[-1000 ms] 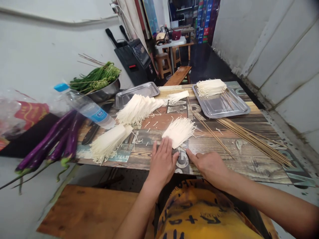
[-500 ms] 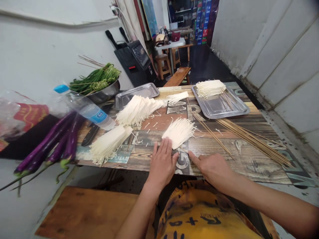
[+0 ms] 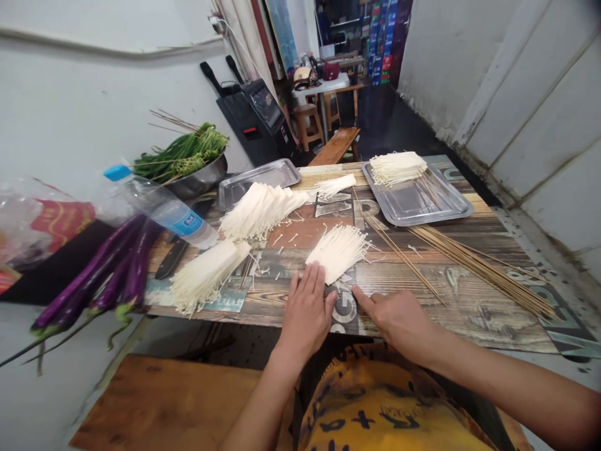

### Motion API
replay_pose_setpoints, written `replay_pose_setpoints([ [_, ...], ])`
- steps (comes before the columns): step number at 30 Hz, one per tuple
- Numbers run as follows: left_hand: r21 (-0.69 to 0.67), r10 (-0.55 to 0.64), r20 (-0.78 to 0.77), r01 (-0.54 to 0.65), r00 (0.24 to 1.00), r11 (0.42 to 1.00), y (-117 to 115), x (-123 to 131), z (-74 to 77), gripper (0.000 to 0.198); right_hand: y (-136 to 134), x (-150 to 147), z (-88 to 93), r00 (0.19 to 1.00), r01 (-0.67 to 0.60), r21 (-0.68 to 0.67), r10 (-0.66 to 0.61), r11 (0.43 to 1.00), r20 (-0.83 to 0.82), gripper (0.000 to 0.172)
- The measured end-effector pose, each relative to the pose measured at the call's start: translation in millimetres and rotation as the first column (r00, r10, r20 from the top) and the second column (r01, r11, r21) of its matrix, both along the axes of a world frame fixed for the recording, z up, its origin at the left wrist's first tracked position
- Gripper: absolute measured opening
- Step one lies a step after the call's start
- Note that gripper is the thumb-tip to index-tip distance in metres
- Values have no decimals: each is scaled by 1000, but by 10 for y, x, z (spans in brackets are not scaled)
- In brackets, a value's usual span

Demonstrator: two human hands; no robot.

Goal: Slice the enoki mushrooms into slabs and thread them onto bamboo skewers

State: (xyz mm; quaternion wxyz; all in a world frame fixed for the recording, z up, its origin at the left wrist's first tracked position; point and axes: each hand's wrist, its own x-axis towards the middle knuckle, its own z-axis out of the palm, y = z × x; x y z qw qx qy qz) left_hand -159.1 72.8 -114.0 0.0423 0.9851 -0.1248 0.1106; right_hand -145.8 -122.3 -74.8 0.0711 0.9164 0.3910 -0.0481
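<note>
My left hand [image 3: 308, 307] lies flat, its fingertips on the lower left edge of a flat bunch of enoki mushrooms [image 3: 335, 250]. Just right of that bunch, my right hand [image 3: 399, 316] is closed with its index finger stretched along the table. A thin skewer [image 3: 345, 286] shows between this fingertip and the mushrooms; the rest of it is hidden by the hand. Sliced enoki [image 3: 258, 210] lies fanned out further left, with another bunch [image 3: 206, 275] nearer the front edge. Loose skewers [image 3: 483, 269] rest on the right of the table.
At the back right, a metal tray [image 3: 413, 203] holds skewered enoki. Another tray [image 3: 260, 181] stands back left beside a bowl of greens [image 3: 197, 178]. A water bottle [image 3: 164, 210], a knife [image 3: 171, 257] and purple eggplants [image 3: 94, 275] are on the left.
The view has shifted very slightly. Both hands keep almost the same place by the enoki bunch, with the right index fingertip a touch nearer to it.
</note>
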Motion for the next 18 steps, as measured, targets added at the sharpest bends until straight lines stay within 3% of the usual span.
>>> replay_pose_setpoints([
  [18, -3, -17, 4, 17, 1000, 1000, 14, 2, -22, 49, 147, 38, 54, 999, 32, 9, -32, 999, -42, 49],
])
